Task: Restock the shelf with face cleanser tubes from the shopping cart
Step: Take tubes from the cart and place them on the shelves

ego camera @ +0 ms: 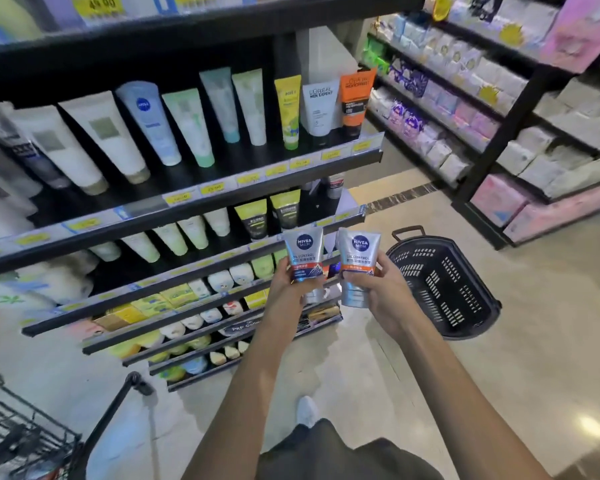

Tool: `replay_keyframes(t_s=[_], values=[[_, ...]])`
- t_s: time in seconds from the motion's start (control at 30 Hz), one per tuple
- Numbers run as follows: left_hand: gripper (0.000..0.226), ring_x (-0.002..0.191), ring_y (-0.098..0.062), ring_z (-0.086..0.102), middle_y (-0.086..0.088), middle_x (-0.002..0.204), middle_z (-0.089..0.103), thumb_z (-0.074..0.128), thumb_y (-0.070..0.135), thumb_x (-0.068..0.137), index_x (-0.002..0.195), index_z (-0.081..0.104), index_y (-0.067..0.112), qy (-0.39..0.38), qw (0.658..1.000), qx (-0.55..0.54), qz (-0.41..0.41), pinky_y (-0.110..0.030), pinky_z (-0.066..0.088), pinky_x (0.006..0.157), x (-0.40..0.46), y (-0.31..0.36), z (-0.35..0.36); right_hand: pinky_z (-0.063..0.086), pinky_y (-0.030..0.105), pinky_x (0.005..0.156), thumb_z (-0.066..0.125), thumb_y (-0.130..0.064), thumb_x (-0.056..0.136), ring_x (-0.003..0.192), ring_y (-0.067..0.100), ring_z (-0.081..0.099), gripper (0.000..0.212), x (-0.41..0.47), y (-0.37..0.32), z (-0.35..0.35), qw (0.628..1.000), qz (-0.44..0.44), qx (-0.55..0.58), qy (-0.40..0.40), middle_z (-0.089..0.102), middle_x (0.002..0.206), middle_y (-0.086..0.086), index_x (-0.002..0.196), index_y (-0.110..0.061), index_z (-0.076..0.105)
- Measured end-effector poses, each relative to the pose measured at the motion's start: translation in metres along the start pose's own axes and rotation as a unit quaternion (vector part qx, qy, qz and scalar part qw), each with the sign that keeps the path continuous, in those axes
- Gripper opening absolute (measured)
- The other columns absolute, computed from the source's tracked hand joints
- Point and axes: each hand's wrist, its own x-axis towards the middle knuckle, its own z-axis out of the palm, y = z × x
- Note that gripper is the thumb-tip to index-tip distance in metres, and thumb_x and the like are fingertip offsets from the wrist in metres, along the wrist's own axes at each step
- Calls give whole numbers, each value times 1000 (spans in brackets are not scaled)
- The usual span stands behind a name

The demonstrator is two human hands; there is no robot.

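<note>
Two glossy silver tubes held before the shelf (187, 199)

Left hand (288, 282) grips one flat-crimped tube (305, 252); right hand (378, 289) grips the other tube (357, 261).

We count two silver Nivea Men cleanser tubes, one (303, 252) in each hand beside the other (357, 258), one black plastic basket (444, 289), and one black wire shopping cart (21, 434).

A shop aisle — price-tagged shelves (201, 192) of toiletries, a basket (444, 289) on the floor.
</note>
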Motion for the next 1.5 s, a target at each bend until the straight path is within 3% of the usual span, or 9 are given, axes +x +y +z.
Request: replay_keyframes(t_s=[0.07,0.17,0.27,0.47,0.7,0.83,1.07,1.4,1.5], values=[[58,111,-20,69,-2,116,75,78,-6,74,123,61,22,-2,1000,0,2,-47,46,107,17,0,10,58,52,88,75,12,81,101,37,70,53,20,-9,-6,1000,-2,-6,5,72,120,21,121,-20,62],[55,110,-20,69,-2,116,75,78,-7,79,121,61,23,5,1000,2,3,-42,51,96,42,-3,22,58,50,86,77,10,80,101,36,71,56,48,-18,-17,1000,-3,-10,5,71,123,22,127,-16,61],[55,113,-24,69,-2,118,75,80,-3,78,122,60,22,19,1000,11,0,-48,52,102,62,-7,35,58,54,91,80,7,78,106,39,71,61,71,-22,-31,1000,3,-16,2,71,123,21,131,-16,60],[61,103,-25,73,-3,111,76,85,2,72,123,59,23,87,995,39,-26,-47,59,92,106,-11,69,60,55,88,81,6,78,106,39,72,60,111,-41,-59,1000,17,-16,-21,71,122,21,130,-14,61],[54,99,-29,73,-9,107,75,71,-11,80,126,55,13,120,992,-15,-45,-44,61,84,155,-6,116,59,54,90,85,1,74,109,37,71,66,148,-63,-96,995,59,-30,-70,72,122,18,133,-15,59],[46,86,-23,70,-3,98,77,73,-11,77,114,61,14,145,988,45,-12,-30,53,61,190,-11,131,59,48,84,85,-4,68,104,34,71,71,157,-67,-117,993,78,-27,-85,71,121,20,133,-14,58],[58,114,-26,68,-11,126,71,89,5,73,121,57,9,210,956,202,25,-50,55,99,254,-7,135,61,37,75,74,11,81,99,29,73,63,147,-66,-151,989,99,-37,-102,71,121,18,136,-15,57],[43,109,-17,68,-2,116,73,87,9,74,102,62,30,182,947,235,119,-44,52,105,284,-5,132,59,48,88,86,-3,70,112,40,69,71,136,-57,-171,987,91,-73,-107,71,119,18,134,-17,59],[51,111,-16,68,2,119,73,88,21,68,113,64,25,175,929,304,121,-46,54,102,296,-19,126,59,53,95,87,-3,70,113,41,68,69,134,-56,-171,987,87,-86,-106,72,117,18,132,-17,60]])
